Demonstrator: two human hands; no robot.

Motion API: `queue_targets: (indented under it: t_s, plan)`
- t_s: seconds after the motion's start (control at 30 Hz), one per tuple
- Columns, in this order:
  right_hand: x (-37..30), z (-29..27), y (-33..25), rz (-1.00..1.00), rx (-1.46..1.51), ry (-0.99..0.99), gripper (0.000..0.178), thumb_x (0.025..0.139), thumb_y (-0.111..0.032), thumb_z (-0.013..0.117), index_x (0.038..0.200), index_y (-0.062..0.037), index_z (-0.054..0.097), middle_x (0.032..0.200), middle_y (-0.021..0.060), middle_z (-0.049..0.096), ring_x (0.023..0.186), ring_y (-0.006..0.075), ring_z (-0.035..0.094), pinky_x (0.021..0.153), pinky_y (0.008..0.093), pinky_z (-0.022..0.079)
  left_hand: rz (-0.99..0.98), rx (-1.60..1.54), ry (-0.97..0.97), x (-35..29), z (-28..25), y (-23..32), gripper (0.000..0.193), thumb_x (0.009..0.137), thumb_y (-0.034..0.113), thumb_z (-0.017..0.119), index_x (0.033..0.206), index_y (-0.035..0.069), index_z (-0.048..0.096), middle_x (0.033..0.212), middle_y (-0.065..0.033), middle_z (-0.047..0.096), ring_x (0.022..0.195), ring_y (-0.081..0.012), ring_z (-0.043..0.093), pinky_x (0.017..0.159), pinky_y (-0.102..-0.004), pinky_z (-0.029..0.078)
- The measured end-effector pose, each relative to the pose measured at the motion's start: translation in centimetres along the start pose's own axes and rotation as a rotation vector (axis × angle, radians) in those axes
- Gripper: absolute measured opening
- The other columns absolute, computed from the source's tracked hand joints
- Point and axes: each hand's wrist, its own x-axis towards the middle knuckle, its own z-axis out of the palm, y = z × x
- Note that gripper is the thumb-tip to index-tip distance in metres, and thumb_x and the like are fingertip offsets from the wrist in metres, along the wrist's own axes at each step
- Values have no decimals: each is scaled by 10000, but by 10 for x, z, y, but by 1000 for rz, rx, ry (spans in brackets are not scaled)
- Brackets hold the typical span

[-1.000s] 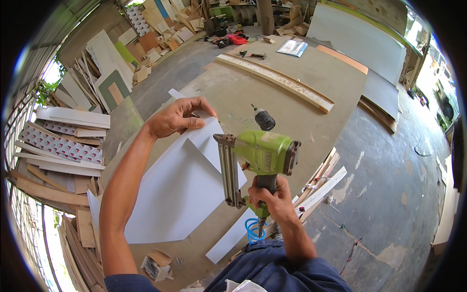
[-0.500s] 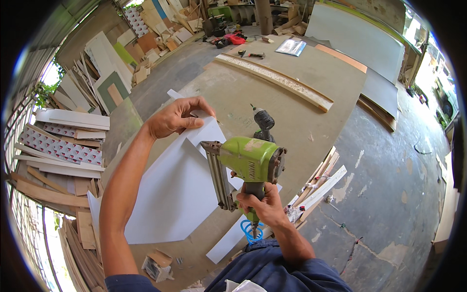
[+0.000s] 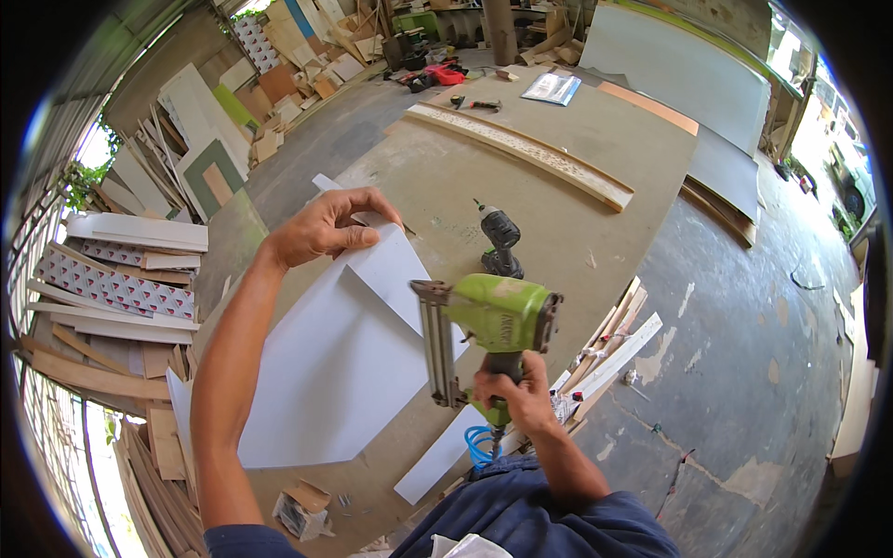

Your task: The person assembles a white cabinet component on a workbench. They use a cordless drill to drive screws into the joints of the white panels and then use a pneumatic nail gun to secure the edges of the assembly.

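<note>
Workshop, tan board: white pieces at left hand, nail gun in right

Tan board (image 3: 595, 251) spans the middle of the concrete floor; offcuts (image 3: 116, 279) lie stacked beyond its left edge. White panel (image 3: 326, 391) lies toward the near left corner, a narrow white piece (image 3: 395, 270) meeting it at the upper end. Left hand (image 3: 330, 228): thumb and curled fingers pinched on the narrow white piece's upper end. Right hand (image 3: 523, 395): fingers wrapped round the grip of a green nail gun (image 3: 502, 312), raised over the panel's right side; nose contact cannot be told. Blue coiled hose (image 3: 479, 446) below it. Black drill (image 3: 502, 237) inboard of the board's right edge; long wooden channel (image 3: 521, 153) near the far edge.
</note>
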Motion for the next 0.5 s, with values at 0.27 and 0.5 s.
queue_targets:
  t_s: [0.27, 0.5]
  plan:
    - [23, -134, 64, 68, 89, 427, 181, 896, -93, 638, 1035, 22, 625, 644, 82, 575, 498, 181, 555, 577, 365, 536, 49, 373, 175, -16, 20, 30, 414, 937, 296, 728, 1285, 84, 652, 1380, -71, 562, 749, -88, 537, 697, -252, 471]
    - [75, -268, 114, 155, 249, 582, 446, 899, -158, 578, 1310, 13, 566, 688, 47, 541, 524, 153, 520, 585, 361, 539, 99, 935, 588, -42, 79, 37, 527, 906, 251, 749, 1371, 65, 587, 1405, -153, 534, 881, -252, 615, 835, -370, 517]
